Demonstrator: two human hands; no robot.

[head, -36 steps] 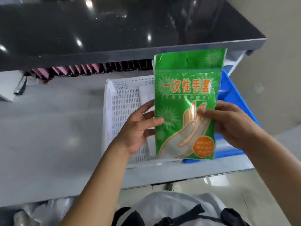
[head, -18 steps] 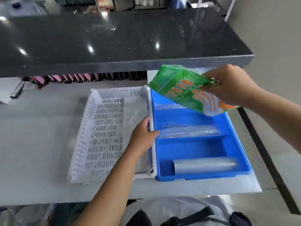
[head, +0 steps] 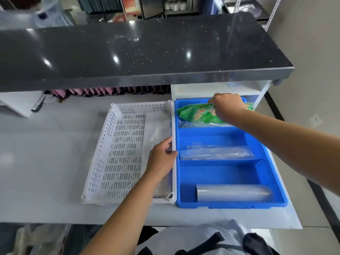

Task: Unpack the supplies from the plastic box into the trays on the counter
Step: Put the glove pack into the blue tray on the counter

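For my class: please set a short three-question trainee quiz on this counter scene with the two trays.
1. True or false: the green packet lies in the white tray.
2. Which compartment of the blue tray holds the green packet: A far, B middle, C near?
3. What does the left hand grip?

Key: 1 false; it is in the blue tray, under the right hand. 2 A. 3 The white tray's right rim.

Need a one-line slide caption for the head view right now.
Right hand lowers green glove packet into blue tray's far compartment while left hand grips white tray's rim.
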